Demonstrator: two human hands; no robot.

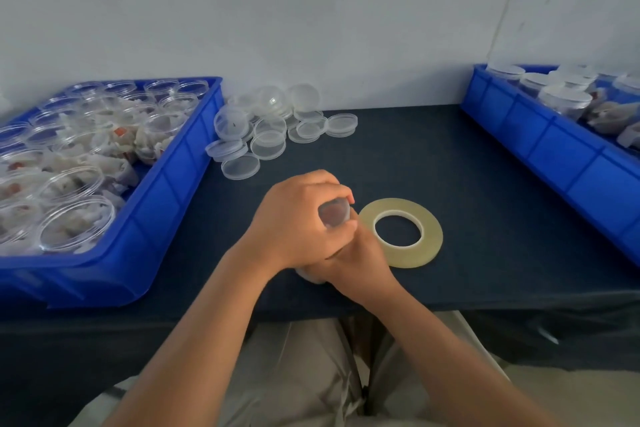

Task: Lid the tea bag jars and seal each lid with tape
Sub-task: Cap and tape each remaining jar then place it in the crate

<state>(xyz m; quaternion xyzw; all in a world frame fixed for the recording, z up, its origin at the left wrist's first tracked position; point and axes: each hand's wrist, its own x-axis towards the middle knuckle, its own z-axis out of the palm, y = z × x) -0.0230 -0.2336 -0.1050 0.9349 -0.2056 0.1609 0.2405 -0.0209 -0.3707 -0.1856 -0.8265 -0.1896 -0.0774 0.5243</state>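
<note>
The jar (309, 276) is almost all hidden. The left hand (294, 218) curls over its top, and only a small bit of the clear lid (334, 215) peeks out between the fingers. A little of the jar's bottom shows under the wrists. I cannot see what is inside it, or if any tape is on it.

The right hand (360, 253) tucks its fingers under the left hand, so I cannot tell what they do. It also covers a bit of the tape roll (434, 236).

The left blue bin (166, 204) and the right blue bin (554, 156) both run out of sight at the sides. The tea bags (121, 121) look like blurry white lumps.
</note>
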